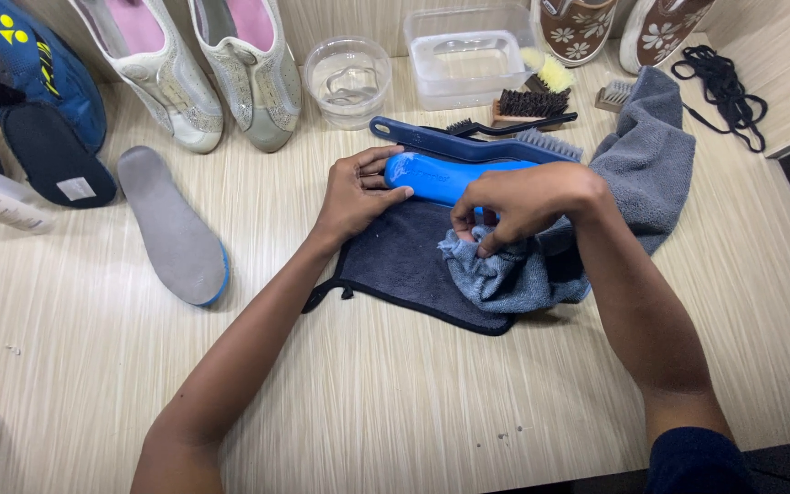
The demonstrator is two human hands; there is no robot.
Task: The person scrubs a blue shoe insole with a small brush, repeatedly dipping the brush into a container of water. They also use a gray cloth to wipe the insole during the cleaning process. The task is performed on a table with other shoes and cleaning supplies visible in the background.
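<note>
The blue insole (445, 177) lies across the top edge of the dark mat (404, 261) on the bench (395, 393), just in front of the blue brush (468, 144). My left hand (357, 194) is spread flat against its rounded end, fingers partly curled over the edge and pinning it, not gripping tight. My right hand (523, 199) is closed on a bunch of the grey cloth (514, 270), knuckles up, pressing the wad against the near side of the insole. To do this well, I'd judge the left hand should brace firmly so the insole doesn't skid on the mat, while the right works in short strokes along its length — a fresh fold of cloth turned out as it dirties. A grey insole (174, 227) lies well apart to the left; a bowl (348, 80) and a clear tub (468, 57) of water stand behind — best kept away from my elbows.
</note>
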